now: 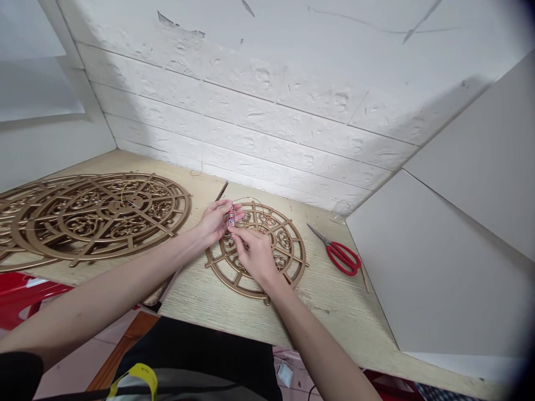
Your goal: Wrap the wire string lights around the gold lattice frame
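My left hand [215,220] pinches a small red and white tube [230,216] upright over a round gold openwork disc [288,262] that lies flat on the wooden table. My right hand [253,253] rests on the disc just below, fingers pinched together at the base of the tube; whatever they hold is too small to make out. A thin dark wire [254,203] loops above the disc near my fingertips.
A larger stack of gold openwork discs [92,214] lies at the left. Red-handled scissors [340,255] lie to the right of the small disc. A white panel [438,262] leans at the right. A white brick-pattern wall [271,111] stands behind. A red stool [20,295] sits lower left.
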Motion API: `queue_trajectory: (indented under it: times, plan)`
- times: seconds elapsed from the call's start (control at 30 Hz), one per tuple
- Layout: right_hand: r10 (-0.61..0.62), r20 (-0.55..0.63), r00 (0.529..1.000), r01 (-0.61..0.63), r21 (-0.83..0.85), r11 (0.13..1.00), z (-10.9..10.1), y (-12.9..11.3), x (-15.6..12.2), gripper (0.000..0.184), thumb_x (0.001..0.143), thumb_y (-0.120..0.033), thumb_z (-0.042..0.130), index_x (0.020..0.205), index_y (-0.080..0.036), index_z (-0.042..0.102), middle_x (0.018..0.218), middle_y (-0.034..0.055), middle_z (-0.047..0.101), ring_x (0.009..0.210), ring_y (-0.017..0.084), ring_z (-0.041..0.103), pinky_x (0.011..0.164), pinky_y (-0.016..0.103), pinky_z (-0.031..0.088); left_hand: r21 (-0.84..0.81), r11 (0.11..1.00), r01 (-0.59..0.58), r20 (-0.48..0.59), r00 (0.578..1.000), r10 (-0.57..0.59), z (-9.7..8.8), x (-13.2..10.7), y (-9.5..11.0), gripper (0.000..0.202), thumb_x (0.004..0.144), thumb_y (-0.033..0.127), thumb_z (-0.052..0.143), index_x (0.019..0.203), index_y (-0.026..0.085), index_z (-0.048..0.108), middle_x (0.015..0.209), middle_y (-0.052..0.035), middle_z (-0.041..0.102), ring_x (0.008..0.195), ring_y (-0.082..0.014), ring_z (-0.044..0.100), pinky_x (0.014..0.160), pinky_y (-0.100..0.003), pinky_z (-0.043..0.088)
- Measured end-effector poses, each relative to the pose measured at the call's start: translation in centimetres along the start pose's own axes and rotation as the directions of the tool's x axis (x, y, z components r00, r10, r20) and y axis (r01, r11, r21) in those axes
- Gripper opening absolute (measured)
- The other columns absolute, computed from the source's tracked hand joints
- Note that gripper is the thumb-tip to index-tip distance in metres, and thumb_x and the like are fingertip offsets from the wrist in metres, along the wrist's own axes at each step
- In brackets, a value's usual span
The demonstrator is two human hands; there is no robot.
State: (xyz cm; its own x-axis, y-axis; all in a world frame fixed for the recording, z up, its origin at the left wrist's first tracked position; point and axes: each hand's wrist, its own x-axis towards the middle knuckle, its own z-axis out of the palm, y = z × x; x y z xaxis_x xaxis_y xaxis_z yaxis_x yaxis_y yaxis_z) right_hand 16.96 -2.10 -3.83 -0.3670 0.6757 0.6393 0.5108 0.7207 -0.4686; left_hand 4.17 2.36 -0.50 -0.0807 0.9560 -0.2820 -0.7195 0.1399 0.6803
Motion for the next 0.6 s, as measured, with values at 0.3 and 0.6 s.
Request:
queue_trajectory:
  times: [0.3,0.6]
  plan:
    - [-0.021,0.008,1.0,0.021,0.024,0.999,-0.36,-0.12,0.25,0.025,0.093,-0.02,0.049,0.109,-0.019,0.069,0.103,0.0067,0.075,0.086,0.018,0.071,0.082,0.031,0.056,-0.029,0.999,-0.022,-0.006,1.0,0.022,-0.07,0.23,-0.15,0.015,0.09,0.002,0.048,0.08,0.012,0.054,0.071,-0.0095,0.067,0.062,-0.0151,0.067,0.067,-0.029,0.058]
    - [0.016,0.028,0.999,-0.017,0.056,0.998,-0.72,-0.35,0.29,0.024,0.09,-0.019,0.049,0.107,-0.018,0.067,0.088,0.0063,0.074,0.07,0.017,0.068,0.07,0.029,0.056,-0.038,0.999,-0.009,0.005,1.0,0.009,-0.4,0.66,-0.23,0.013,0.088,0.001,0.05,0.081,0.011,0.055,0.075,-0.0121,0.068,0.062,-0.0153,0.067,0.063,-0.027,0.057]
